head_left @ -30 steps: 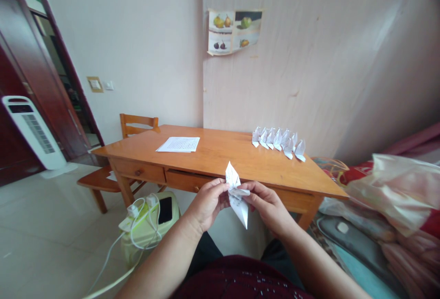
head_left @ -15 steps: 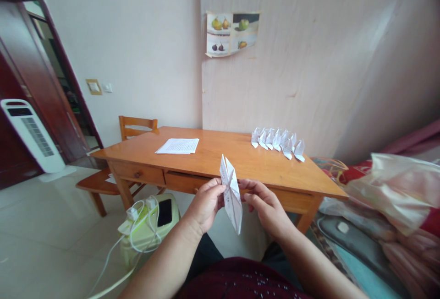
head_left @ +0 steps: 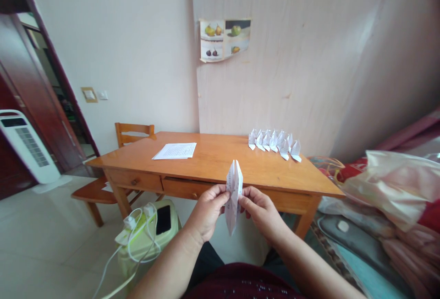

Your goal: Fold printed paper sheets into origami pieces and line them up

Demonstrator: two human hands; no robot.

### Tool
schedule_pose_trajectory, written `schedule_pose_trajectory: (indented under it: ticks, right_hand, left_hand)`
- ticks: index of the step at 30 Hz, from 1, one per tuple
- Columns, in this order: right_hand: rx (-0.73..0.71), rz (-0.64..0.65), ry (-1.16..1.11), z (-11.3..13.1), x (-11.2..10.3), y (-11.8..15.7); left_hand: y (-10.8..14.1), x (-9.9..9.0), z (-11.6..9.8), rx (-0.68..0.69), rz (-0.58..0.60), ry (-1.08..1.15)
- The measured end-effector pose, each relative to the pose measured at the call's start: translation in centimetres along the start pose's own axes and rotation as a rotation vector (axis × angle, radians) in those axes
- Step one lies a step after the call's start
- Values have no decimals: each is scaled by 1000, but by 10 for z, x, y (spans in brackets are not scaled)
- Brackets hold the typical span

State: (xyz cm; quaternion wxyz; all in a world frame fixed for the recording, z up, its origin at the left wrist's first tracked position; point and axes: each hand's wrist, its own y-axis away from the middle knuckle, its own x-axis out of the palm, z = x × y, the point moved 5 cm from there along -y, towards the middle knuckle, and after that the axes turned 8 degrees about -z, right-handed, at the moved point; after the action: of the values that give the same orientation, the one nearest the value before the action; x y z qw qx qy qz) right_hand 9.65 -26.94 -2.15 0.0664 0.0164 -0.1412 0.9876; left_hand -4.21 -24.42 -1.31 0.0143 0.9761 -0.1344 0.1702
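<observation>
A folded piece of printed white paper (head_left: 234, 198), long and pointed at both ends, stands nearly upright between my hands in front of the table. My left hand (head_left: 210, 207) pinches its left side with thumb and fingers. On the right side, my right hand (head_left: 257, 203) grips the paper's edge the same way. Several folded paper figures (head_left: 274, 140) stand in a group at the table's back right. A stack of printed sheets (head_left: 174, 150) lies flat on the left part of the table.
The wooden table (head_left: 220, 159) has a slightly open middle drawer. At lower left, a pale green stool (head_left: 172, 235) bears a phone (head_left: 163, 220) and white cables. A chair (head_left: 134, 129) stands behind left; plastic bags (head_left: 395, 184) are piled right.
The folded paper has turned from tilted to nearly upright. My right hand has closed on its right side. The view has shifted slightly.
</observation>
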Motion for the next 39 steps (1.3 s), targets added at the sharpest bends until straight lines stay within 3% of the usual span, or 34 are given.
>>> schedule_pose_trajectory:
  ticks: [8,18,30,39]
  right_hand:
    - [-66,-114,21,-4,-6,-1]
    - [-103,-132,41,-4,-7,0]
    - [-97,-136,25,-3,-6,1]
    - [-55,-128,9,-6,-7,1]
  left_hand:
    - [1,-3,-3,202,-154,-264]
    - [8,3,-17,310,-195,-380]
    - [7,1,-14,333,-186,-479]
    - [10,4,-11,277,-115,-366]
